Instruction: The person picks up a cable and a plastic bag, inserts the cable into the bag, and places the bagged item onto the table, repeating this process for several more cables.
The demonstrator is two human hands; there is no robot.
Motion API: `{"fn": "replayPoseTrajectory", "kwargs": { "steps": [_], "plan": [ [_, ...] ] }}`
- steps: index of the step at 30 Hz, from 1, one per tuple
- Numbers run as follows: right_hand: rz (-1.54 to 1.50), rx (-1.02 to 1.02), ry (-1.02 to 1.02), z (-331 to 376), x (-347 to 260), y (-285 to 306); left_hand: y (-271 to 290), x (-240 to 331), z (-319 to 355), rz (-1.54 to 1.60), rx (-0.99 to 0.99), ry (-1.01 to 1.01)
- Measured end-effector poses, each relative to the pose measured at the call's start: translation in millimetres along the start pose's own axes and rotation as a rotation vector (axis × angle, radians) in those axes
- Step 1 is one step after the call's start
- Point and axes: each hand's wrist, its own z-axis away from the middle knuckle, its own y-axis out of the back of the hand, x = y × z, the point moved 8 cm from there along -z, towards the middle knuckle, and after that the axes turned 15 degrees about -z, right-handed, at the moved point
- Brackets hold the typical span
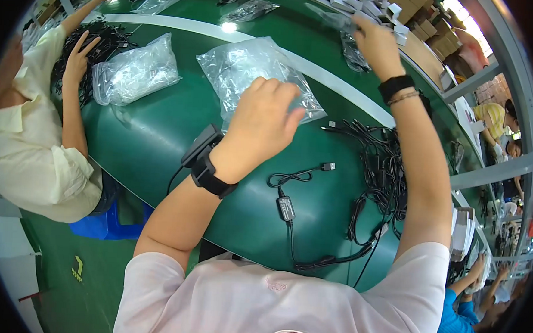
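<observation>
My left hand (263,121) rests with curled fingers on a stack of clear plastic bags (247,69) lying on the green conveyor belt (147,142). My right hand (376,47) is raised farther out and pinches the edge of one clear plastic bag (346,35) that hangs from its fingers. A single black cable with an inline box (286,207) lies loose on the belt close to me. A tangled heap of black cables (381,166) sits to its right, under my right forearm.
A person in a pale yellow shirt (32,148) on the left handles black cables (104,40) beside another filled clear bag (136,69). More bags lie at the far side. White boxes (371,6) are stacked at the back right. Other workers sit at right.
</observation>
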Motion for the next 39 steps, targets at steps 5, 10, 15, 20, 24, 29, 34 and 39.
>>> {"fn": "replayPoseTrajectory", "kwargs": {
  "steps": [5,10,15,20,24,29,34,39],
  "plan": [
    [-0.436,-0.183,-0.164,50,-1,-47,-19,-10,16,-0.229,-0.353,0.067],
    [-0.845,-0.621,-0.109,97,-125,-41,-22,-43,19,-0.363,-0.396,0.201],
    [-0.53,-0.606,-0.129,128,-154,-65,-35,-48,22,-0.313,-0.428,0.213],
    [-0.765,-0.417,-0.18,123,-149,-57,-35,-57,26,-0.335,-0.508,0.286],
    [-0.934,-0.665,-0.514,127,-121,-8,-36,-69,32,-0.358,-0.614,0.328],
    [-1.758,-0.181,-0.638,119,-71,53,-22,-51,26,-0.242,-0.57,0.189],
    [-1.523,-0.328,-0.498,110,-94,24,34,-16,-15,0.156,-0.06,0.045],
    [-1.242,-1.182,-0.354,129,-121,-24,-12,-1,6,-0.061,-0.378,-0.167]
  ]
}}
